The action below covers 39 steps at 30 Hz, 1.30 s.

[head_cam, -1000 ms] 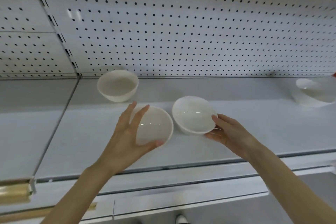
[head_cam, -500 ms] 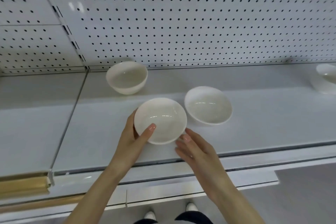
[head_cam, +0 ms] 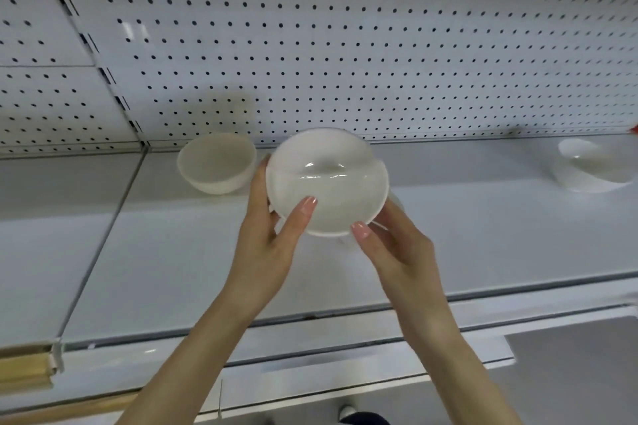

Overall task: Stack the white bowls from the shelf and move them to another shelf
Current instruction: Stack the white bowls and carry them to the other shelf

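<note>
The stacking step is in hand. The left hand [head_cam: 266, 245] grips the top bowl [head_cam: 328, 183] from its left side, thumb laid inside the near wall and fingers curled round the outside. The right hand [head_cam: 397, 252] grasps it from the near right, thumb pinched on the near rim and fingers hidden under it. The bowl sits over the middle of the shelf [head_cam: 483, 235], mouth tilted toward the camera. A thin white edge shows past its right side and below its near rim: this looks like a lower bowl [head_cam: 393, 201] nested under it, though whether the two are fully seated cannot be told.

By this reading, two bowls are paired and two are left. The next move calls for settling the pair level, then bringing it to another bowl, or that bowl to it, without knocking rims.

The left bowl [head_cam: 217, 162] stands upright just beside the left fingers, near the pegboard [head_cam: 345, 45]. The right bowl [head_cam: 593, 166] lies well apart at the far right and looks tipped. Nothing stands between the pair and either bowl. A wooden strip [head_cam: 20, 366] shows at the near left, below the shelf edge.
</note>
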Motion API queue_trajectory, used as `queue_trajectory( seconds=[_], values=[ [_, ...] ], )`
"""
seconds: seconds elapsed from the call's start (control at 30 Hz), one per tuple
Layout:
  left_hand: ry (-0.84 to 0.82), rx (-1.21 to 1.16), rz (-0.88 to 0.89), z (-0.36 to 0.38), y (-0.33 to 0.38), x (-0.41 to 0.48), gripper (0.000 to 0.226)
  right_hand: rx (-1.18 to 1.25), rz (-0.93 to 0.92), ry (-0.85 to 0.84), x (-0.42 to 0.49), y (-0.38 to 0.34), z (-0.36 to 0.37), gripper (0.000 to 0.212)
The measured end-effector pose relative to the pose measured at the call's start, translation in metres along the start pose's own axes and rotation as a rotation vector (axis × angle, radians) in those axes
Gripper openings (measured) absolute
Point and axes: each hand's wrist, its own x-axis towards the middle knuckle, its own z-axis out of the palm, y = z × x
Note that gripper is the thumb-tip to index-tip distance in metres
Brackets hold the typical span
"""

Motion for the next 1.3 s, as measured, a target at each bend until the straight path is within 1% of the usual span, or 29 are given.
queue_trajectory(
  seconds=[0.17, 0.33, 0.37, 0.43, 0.5, 0.57, 0.63, 0.8, 0.93, 1.0, 1.1, 1.13, 1.23, 1.27, 1.3],
  values=[
    [-0.069, -0.011, -0.073, 0.04, -0.014, 0.012, 0.074, 0.016, -0.024, 0.117, 0.017, 0.013, -0.042, 0.043],
    [-0.039, 0.133, -0.121, 0.054, -0.027, 0.013, 0.084, -0.117, -0.047, 0.08, 0.03, 0.03, -0.066, 0.065],
    [-0.029, 0.169, -0.129, 0.056, -0.027, 0.012, 0.083, -0.145, -0.044, 0.068, 0.032, 0.034, -0.069, 0.068],
    [-0.019, 0.216, -0.119, 0.059, -0.026, 0.009, 0.069, -0.18, -0.036, 0.043, 0.034, 0.041, -0.073, 0.074],
    [-0.004, 0.257, -0.085, 0.06, -0.028, 0.006, 0.056, -0.201, -0.034, 0.051, 0.036, 0.048, -0.075, 0.069],
    [0.021, 0.306, -0.077, 0.058, -0.033, 0.005, 0.058, -0.221, -0.047, 0.056, 0.038, 0.053, -0.075, 0.06],
    [0.036, 0.355, -0.091, 0.057, -0.037, 0.003, 0.064, -0.242, -0.055, 0.044, 0.039, 0.057, -0.075, 0.056],
    [0.048, 0.38, -0.136, 0.062, -0.045, -0.002, 0.078, -0.272, -0.026, 0.007, 0.037, 0.066, -0.079, 0.056],
    [0.058, 0.372, -0.171, 0.064, -0.051, -0.002, 0.085, -0.302, -0.011, -0.014, 0.038, 0.068, -0.081, 0.055],
    [0.05, 0.372, -0.179, 0.065, -0.052, -0.002, 0.085, -0.309, 0.0, -0.019, 0.039, 0.069, -0.081, 0.056],
    [0.035, 0.367, -0.198, 0.064, -0.054, -0.003, 0.085, -0.324, 0.024, -0.02, 0.039, 0.069, -0.08, 0.07],
    [0.031, 0.365, -0.2, 0.063, -0.054, -0.003, 0.084, -0.332, 0.028, -0.022, 0.04, 0.07, -0.081, 0.072],
    [0.021, 0.372, -0.198, 0.062, -0.054, -0.002, 0.076, -0.388, 0.037, -0.045, 0.042, 0.071, -0.084, 0.061],
    [0.014, 0.381, -0.195, 0.061, -0.054, -0.002, 0.076, -0.416, 0.041, -0.062, 0.042, 0.07, -0.085, 0.061],
    [0.005, 0.384, -0.195, 0.061, -0.053, -0.002, 0.077, -0.439, 0.047, -0.077, 0.042, 0.07, -0.086, 0.065]
  ],
)
